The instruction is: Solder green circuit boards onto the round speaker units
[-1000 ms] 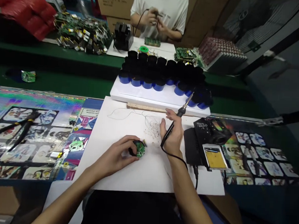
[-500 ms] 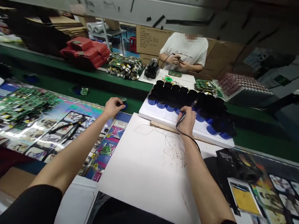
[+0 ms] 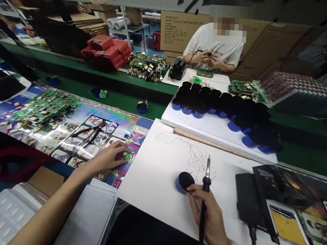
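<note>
Clenching a soldering iron (image 3: 205,199) upright, the right hand (image 3: 210,214) nearly touches a blue-rimmed cup (image 3: 184,183), which a careless turn could scorch; the left hand (image 3: 106,157) covers a green circuit board (image 3: 127,157) on the printed mat (image 3: 68,142), grip unclear.

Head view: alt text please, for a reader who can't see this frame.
The right hand grips a black-handled soldering iron upright above a white board, its fingers against a round black-and-blue part. The left hand rests at a small green circuit board on a glossy printed mat.
</note>
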Tool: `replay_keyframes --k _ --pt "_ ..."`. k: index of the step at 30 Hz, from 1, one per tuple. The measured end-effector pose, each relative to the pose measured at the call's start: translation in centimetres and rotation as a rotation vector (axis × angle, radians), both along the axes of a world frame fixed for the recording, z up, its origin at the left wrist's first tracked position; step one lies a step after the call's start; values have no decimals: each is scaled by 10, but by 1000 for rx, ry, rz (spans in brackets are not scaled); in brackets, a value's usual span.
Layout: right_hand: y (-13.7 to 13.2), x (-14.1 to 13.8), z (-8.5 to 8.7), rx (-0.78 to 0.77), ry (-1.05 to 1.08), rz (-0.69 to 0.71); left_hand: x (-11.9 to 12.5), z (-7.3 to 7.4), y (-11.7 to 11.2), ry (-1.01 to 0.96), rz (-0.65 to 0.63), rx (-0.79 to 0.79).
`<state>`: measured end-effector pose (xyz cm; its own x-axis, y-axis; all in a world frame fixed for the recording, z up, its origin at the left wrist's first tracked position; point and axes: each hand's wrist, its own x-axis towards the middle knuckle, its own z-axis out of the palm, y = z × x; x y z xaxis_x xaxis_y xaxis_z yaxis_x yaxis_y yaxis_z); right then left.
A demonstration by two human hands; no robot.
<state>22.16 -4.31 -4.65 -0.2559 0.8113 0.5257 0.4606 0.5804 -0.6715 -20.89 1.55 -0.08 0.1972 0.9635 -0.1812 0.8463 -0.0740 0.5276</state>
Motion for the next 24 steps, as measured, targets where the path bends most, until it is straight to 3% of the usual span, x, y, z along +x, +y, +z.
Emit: replay_keyframes --k 3,7,10,13,18,24 --pt "-20 -5 -4 -57 -19 45 10 -7 -11 -9 48 29" --pt "-26 -11 8 -76 6 -10 33 11 -10 -191 121 35" --pt "-22 -18 23 -46 92 -67 76 29 -9 -563 171 74" --pt "-10 -27 39 19 170 -95 137 36 -8 -928 160 -40" --pt "7 -31 45 127 183 -119 224 29 -10 -1215 172 -161" --pt "6 -25 31 116 297 -203 263 16 -19 -1301 289 -137"
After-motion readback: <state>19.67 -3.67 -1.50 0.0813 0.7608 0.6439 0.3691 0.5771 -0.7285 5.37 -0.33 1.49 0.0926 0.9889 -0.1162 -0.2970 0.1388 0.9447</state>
